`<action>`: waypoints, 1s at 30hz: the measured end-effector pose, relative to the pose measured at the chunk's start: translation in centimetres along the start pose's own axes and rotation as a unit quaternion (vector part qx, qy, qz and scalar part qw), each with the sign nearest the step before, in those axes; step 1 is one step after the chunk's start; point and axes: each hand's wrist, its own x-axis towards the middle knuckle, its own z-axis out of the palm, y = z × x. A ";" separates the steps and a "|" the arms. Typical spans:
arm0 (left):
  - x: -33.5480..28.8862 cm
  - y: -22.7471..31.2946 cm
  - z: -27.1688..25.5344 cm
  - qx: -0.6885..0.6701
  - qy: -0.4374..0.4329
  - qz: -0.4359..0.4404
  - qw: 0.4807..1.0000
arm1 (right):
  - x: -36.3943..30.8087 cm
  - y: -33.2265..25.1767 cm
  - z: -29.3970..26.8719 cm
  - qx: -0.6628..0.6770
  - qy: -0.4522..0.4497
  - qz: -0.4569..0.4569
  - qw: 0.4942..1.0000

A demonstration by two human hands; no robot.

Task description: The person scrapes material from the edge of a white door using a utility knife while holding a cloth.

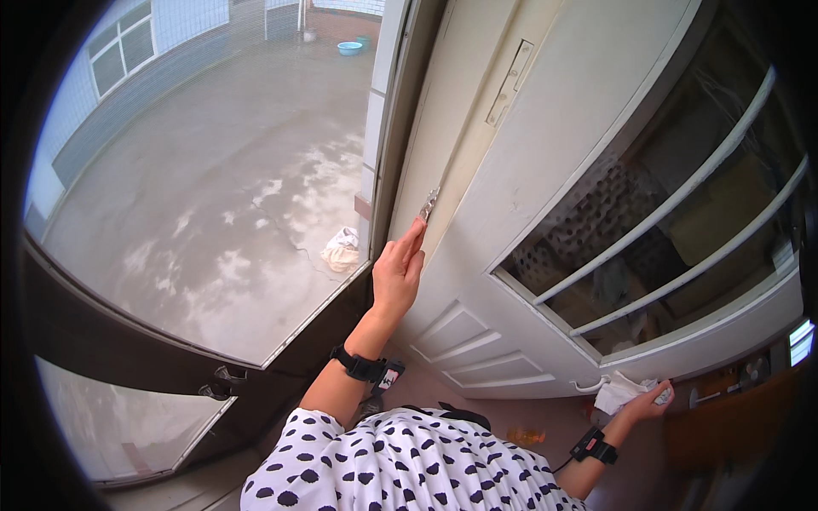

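Note:
My left hand (399,271) reaches up to the cream door frame (460,111), its fingers drawn together and pointing upward. A small shiny piece (429,204) shows at the fingertips, against the frame; whether it is held or fixed to the frame is unclear. At the lower right my right hand (652,402) grips a crumpled white cloth (620,392). The cloth hangs next to the white handle (588,386) of the white door (511,221). A metal hinge (509,83) sits higher up, between frame and door.
The white door has a window with curved-looking white bars (665,230). To the left is a dark-framed screen door (128,298) with a handle (223,383). Beyond it lies a concrete yard (213,170) with a blue basin (349,48) and a pale bundle (342,251).

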 end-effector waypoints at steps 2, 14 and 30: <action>-1.4 0.4 0.1 0.019 -0.002 -0.010 1.000 | -0.1 0.3 -0.1 -0.017 0.014 -0.023 0.999; -2.4 6.8 14.4 0.073 -0.016 -0.086 0.993 | 14.9 6.0 6.8 -0.086 0.086 -0.124 0.985; 4.4 -2.9 17.2 0.036 -0.022 0.020 0.999 | 9.8 3.9 15.5 -0.004 0.090 -0.007 0.996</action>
